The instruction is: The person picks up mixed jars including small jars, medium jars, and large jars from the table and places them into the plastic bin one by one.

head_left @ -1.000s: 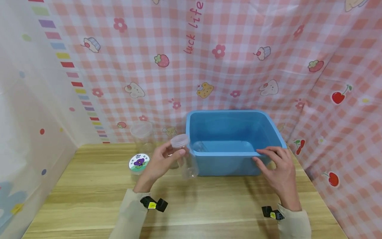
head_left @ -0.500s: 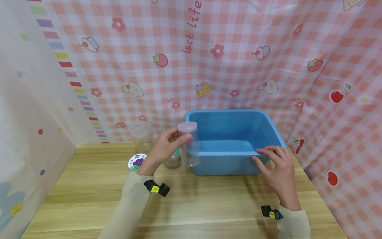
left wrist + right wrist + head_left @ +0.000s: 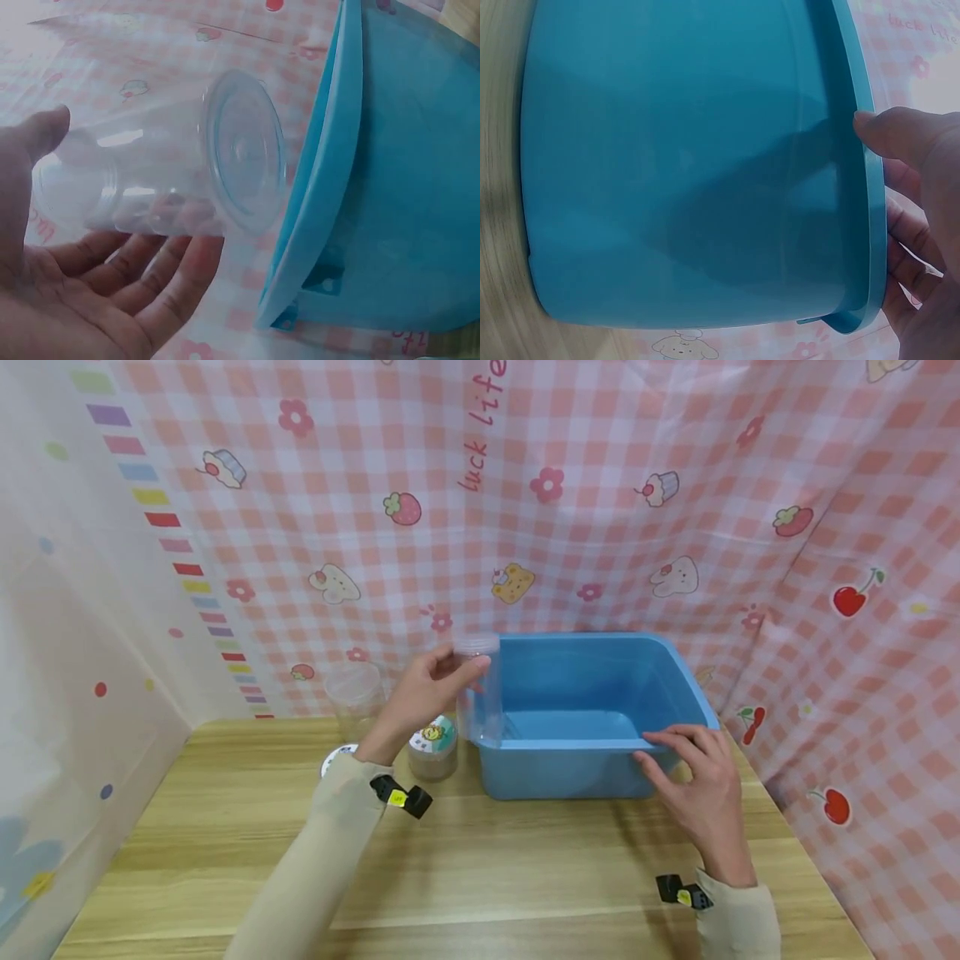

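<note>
My left hand grips a clear plastic jar near its pale lid, holding it upright just in front of the left end of a blue plastic bin. In the left wrist view, the thumb and fingers curl round the jar, its round base pointing toward the bin's rim. My right hand pinches the bin's front rim near the right corner. The right wrist view has the thumb on the outer side of that rim, the fingers beyond it.
Left of the bin stands a small jar with a picture lid. A taller clear jar is behind my left arm, and another printed lid is mostly hidden by the sleeve. A checked pink cloth hangs behind the wooden table.
My left hand has raised the clear jar and shifted it slightly right, from tilted to upright, to the bin's left end. The small picture-lid jar is now uncovered. My right hand stays on the rim.
</note>
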{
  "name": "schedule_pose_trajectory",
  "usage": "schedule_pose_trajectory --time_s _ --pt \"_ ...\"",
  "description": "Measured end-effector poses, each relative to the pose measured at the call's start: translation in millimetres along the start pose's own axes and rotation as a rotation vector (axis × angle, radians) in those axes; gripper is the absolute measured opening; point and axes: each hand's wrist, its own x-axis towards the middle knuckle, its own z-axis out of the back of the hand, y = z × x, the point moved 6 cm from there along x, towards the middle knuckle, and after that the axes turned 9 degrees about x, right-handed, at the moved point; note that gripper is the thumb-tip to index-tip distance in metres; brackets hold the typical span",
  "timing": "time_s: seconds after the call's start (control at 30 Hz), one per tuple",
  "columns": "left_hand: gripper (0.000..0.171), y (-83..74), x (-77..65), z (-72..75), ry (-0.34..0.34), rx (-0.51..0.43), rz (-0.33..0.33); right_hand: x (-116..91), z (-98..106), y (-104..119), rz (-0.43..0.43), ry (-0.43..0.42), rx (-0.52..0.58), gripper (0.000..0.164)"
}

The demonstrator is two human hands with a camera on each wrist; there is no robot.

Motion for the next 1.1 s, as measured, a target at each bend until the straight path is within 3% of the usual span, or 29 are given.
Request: schedule_pose_trajectory --time_s 0.27,0.5,0.7,0.93,1.1 --pt "0.046 1.2 18.9 0.5 -0.068 0.097 0.133 1 1 0 0.006 0.003 0.009 0.039" --pt "0.056 5.1 26.6 -4.9 -0.097 0.111 0.268 1 1 0 0.007 0.006 0.010 0.040" --pt "0.062 0.8 28.9 -8.6 -0.092 0.203 0.316 2 1 1 0.005 0.004 0.013 0.038" --pt "0.087 -2.6 26.1 -4.2 -0.079 0.315 0.407 2 1 -1 0.007 0.003 0.019 0.037" --pt "0.084 -3.6 23.8 3.6 -0.094 0.402 0.391 1 1 -1 0.017 -0.001 0.017 0.038"
